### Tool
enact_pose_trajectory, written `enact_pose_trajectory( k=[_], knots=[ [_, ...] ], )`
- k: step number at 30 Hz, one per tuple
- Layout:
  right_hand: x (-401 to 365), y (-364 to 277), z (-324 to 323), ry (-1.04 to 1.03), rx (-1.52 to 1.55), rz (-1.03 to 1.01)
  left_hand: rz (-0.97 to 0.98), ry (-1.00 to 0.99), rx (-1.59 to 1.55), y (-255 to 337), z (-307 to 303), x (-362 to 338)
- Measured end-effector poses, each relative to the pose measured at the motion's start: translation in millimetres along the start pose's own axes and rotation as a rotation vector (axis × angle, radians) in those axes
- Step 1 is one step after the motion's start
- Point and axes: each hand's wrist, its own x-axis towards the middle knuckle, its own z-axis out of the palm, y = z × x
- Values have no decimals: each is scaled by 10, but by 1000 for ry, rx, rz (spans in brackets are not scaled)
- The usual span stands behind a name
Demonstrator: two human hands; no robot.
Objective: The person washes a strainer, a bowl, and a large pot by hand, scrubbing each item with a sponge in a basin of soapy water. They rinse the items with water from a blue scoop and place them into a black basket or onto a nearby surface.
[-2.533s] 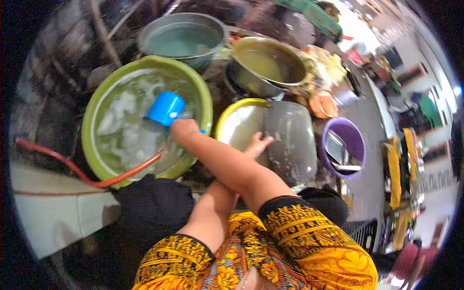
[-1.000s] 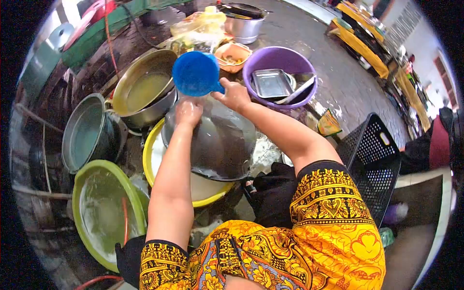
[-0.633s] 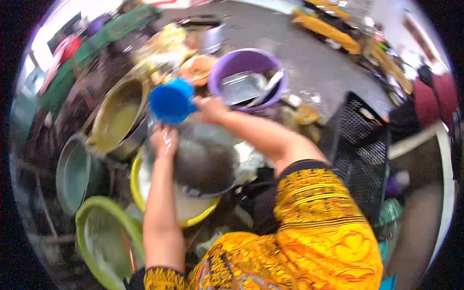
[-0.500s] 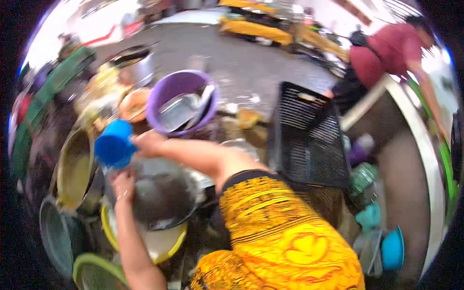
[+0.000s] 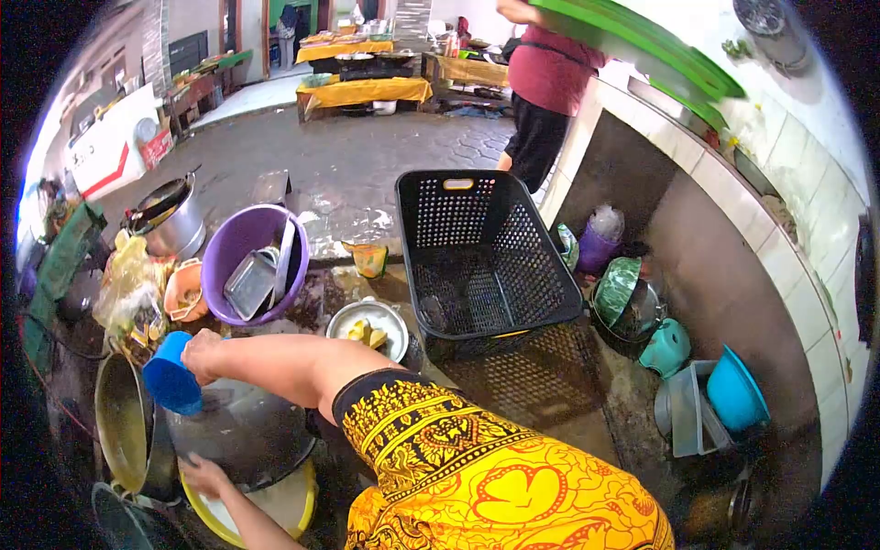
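Observation:
My right hand (image 5: 201, 355) is closed around the handle side of a blue plastic dipper (image 5: 173, 376), which is tilted above a large dark pot (image 5: 257, 426). The pot leans over a yellow-rimmed basin (image 5: 306, 504) with pale, cloudy liquid in it. At the pot's lower left edge is my left hand (image 5: 205, 478), fingers apart and apparently touching the pot's surface. What the dipper contains is hidden from me. Left of the pot stands a big metal basin (image 5: 124, 422), tilted on its side, with another dark basin (image 5: 124, 522) below it.
Beyond my hands sit a purple tub (image 5: 229, 247) with metal trays, an orange basket (image 5: 186, 291) and a silver pot (image 5: 179, 225). A black crate (image 5: 495, 275) stands to the right. A person (image 5: 550, 78) at the back holds a large green tray (image 5: 642, 50). Bowls line the right-hand wall.
My view has turned right and steadied. The dipper has shifted down and left in view, still in my right hand. My left hand is lower on the pot. The person now stands with the green tray raised.

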Motion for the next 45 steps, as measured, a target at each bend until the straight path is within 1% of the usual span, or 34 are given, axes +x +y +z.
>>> enact_pose_trajectory(
  k=[1,2,3,4,5,7,8,11,12,15,16,18,19,22,24,25,26,27,28,29,30,31,32,33,34,35,36,37,38,39,40,41,43,45],
  knots=[
    [-56,-26,-82,-54,-22,34,-199,-48,59,-197,77,-31],
    [-47,0,-89,-64,-47,2,-136,154,104,-1091,1083,375],
    [-49,-21,-102,-54,-49,-9,-379,73,-155,-1334,1366,415],
    [-58,-52,-104,-31,-35,10,-614,-14,-421,-1412,1438,431],
    [-83,-71,-102,-10,-22,34,-614,-7,-430,-1396,1396,401],
    [-146,-93,-89,31,5,88,-752,-452,-1095,-1318,1260,156],
    [-166,-121,-83,51,20,111,-786,-480,-1288,-1115,1094,79],
    [-232,-199,-156,88,66,142,-734,-415,-1233,-359,301,-157],
    [-275,-229,-189,101,104,171,-622,-496,-1518,-233,180,-212],
    [-348,-320,-235,149,105,168,-665,-461,-1348,173,-107,-235],
    [-371,-338,-271,124,130,151,-663,-444,-1360,179,-61,-186],
    [-310,-338,-217,175,142,121,-534,-731,-1683,212,268,-15],
    [-275,-325,-161,218,158,108,-490,-741,-1622,175,435,92],
    [-334,-315,-248,245,158,63,-616,-688,-1712,533,488,112],
    [-370,-358,-357,214,186,102,-552,-817,-1792,689,561,172],
    [-396,-375,-401,157,178,107,-527,-810,-1784,738,594,212],
    [-328,-343,-324,209,140,77,-507,-798,-1775,770,586,261],
    [-234,-293,-194,259,106,44,-358,-778,-1819,894,400,174],
    [-198,-254,-160,271,86,37,-398,-757,-1780,910,466,283],
    [-137,-224,-136,278,73,22,-308,-793,-1740,917,451,339],
    [88,-133,130,444,169,32,-283,-765,-1737,854,587,504],
    [27,-119,18,411,117,35,-355,-752,-1651,862,446,529],
    [-53,-111,-114,378,64,36,-358,-570,-1612,1066,31,268],
    [-142,-103,-259,346,12,36,-326,-475,-1626,985,40,345],
    [-127,-67,-304,369,-106,38,-402,-495,-1662,889,81,459],
    [-71,11,-275,434,-47,13,-391,-408,-1554,1038,-346,255],
    [-38,70,-256,513,-60,6,-422,-418,-1586,745,1,572],
    [-26,131,-269,468,-83,-2,-409,-485,-1656,606,55,651],
    [-32,144,-328,465,-101,3,-481,-339,-1645,538,76,685],
    [-59,169,-364,470,-111,-16,-494,-313,-1635,458,3,670],
    [51,231,-263,506,-95,58,-461,-397,-1695,388,-73,655],
    [-82,250,-382,526,-120,-46,-425,-486,-1756,360,-168,616],
    [-85,328,-377,546,-196,-36,-508,-379,-1707,389,-382,500],
    [-81,400,-367,621,-200,-22,-480,-452,-1854,376,-564,399]
  ],
)
